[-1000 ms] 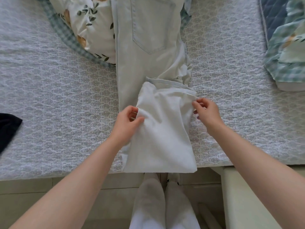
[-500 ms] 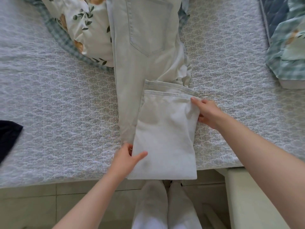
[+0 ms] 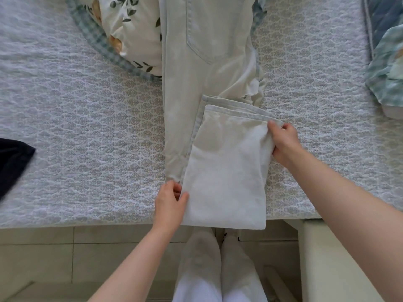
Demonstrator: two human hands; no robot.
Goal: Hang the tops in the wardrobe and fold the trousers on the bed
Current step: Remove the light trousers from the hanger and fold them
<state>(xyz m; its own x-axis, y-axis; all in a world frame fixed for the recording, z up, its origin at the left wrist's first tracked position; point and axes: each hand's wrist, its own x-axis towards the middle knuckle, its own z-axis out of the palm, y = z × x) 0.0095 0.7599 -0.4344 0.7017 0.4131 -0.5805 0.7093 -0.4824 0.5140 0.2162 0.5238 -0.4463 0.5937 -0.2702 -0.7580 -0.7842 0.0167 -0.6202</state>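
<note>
quilted bed (image 3: pixel 87 127), pale trousers (image 3: pixel 207 62) running straight away, legs folded back, left hand (image 3: pixel 170 203) pinching fold's edge, right hand (image 3: pixel 283 144) pinching hem

left grip (image 3: pixel 170 205) slid from hem down trousers (image 3: pixel 226 171) edge, fold lying flatter

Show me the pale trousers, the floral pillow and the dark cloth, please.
pale trousers (image 3: pixel 226 175): head view, on the folded-back leg panel.
floral pillow (image 3: pixel 133 29): head view, on its leaf-printed face.
dark cloth (image 3: pixel 13 158): head view, on the part showing at the left edge.
</note>
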